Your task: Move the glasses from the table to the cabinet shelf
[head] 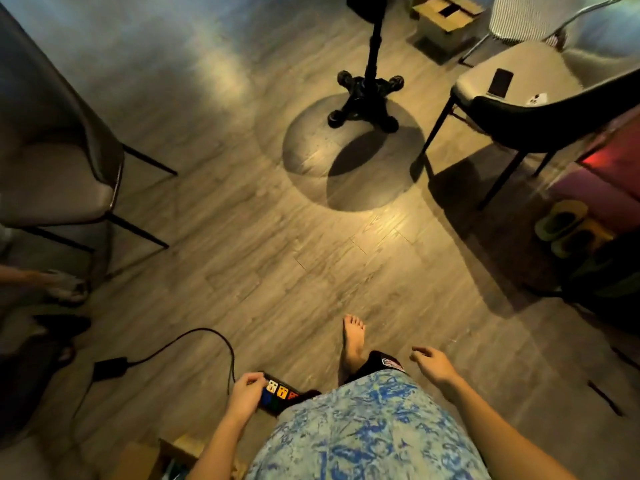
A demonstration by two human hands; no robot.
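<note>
No glasses and no cabinet shelf show in the head view. The table appears only as its black pedestal base [366, 98] on the wooden floor ahead, its top cut off by the upper frame edge. My left hand [246, 393] hangs low at my side with fingers loosely curled, holding nothing, above a power strip. My right hand [433, 363] hangs to the right of my body, fingers relaxed and empty. My bare foot [353, 341] steps forward between the hands.
A power strip [280, 393] with a cable [207, 336] lies on the floor by my left hand. A grey chair [59, 161] stands at left, a dark chair [519, 109] carrying a phone [500, 82] at right. Slippers [562, 221] lie at the right edge, a cardboard box [443, 15] behind.
</note>
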